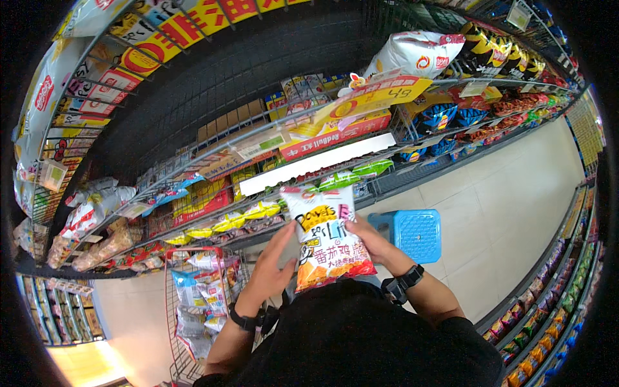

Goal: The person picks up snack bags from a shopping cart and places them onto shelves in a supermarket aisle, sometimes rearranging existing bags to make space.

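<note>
A white snack bag (329, 232) with an orange-red lower end and printed writing is held upright before my chest. My right hand (371, 238) grips its right edge, with the fingers partly hidden behind. Beside the left edge is my left hand (274, 266), its thumb and fingers apart. Whether its fingertips touch the bag I cannot tell. Straight ahead runs a wire shelf (217, 145) stocked with cartons and snack bags. A white toothed strip (316, 164) lies along it, just above the held bag.
A red-rimmed wire shopping cart (168, 290) filled with snack bags stands at my left. On the tiled floor (469, 242) to my right is a blue plastic stool (417, 236). Another stocked shelf (537, 305) curves along the far right. A large white bag (411, 54) sits on the upper shelf.
</note>
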`<state>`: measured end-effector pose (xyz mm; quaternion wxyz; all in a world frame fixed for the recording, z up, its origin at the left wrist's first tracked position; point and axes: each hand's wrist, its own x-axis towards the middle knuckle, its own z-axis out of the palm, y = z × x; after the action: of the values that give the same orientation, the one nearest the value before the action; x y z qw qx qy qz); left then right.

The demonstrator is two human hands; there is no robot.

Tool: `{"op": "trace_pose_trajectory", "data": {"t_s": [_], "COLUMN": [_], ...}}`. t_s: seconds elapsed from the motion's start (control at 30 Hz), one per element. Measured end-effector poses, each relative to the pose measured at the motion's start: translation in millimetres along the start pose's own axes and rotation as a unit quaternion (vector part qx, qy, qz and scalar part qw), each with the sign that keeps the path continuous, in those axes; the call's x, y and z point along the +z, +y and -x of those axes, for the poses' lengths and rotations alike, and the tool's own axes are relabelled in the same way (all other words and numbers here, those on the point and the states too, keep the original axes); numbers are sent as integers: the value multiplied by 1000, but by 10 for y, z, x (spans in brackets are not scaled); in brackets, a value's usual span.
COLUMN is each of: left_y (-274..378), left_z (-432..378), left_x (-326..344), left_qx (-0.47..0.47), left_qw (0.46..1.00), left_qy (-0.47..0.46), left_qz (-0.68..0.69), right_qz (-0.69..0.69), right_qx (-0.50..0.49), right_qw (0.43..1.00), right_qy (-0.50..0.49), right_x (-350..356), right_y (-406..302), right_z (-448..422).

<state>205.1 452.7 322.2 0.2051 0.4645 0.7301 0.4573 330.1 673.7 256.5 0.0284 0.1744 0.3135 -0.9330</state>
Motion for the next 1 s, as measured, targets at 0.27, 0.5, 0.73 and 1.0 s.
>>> {"op": "trace_pose_trajectory", "data": {"t_s": [0.27, 0.5, 0.73, 1.0], "left_y": [105, -202, 43, -72], "left_z": [-302, -225, 141, 283], "left_x": [362, 431, 222, 330], "left_qx": [-176, -202, -279, -345], "left_qw": [953, 944, 756, 823], "left_qy": [26, 107, 212, 282], "left_qz": [245, 236, 553, 354], "right_qz": [151, 356, 202, 202], "right_qx": [-128, -195, -70, 5], "right_qw": [980, 913, 956, 952], "right_qy": [-20, -49, -202, -230], "right_x": [-105, 308, 259, 432], "right_y": [-68, -138, -244, -15], "right_z": [106, 77, -205, -218]}}
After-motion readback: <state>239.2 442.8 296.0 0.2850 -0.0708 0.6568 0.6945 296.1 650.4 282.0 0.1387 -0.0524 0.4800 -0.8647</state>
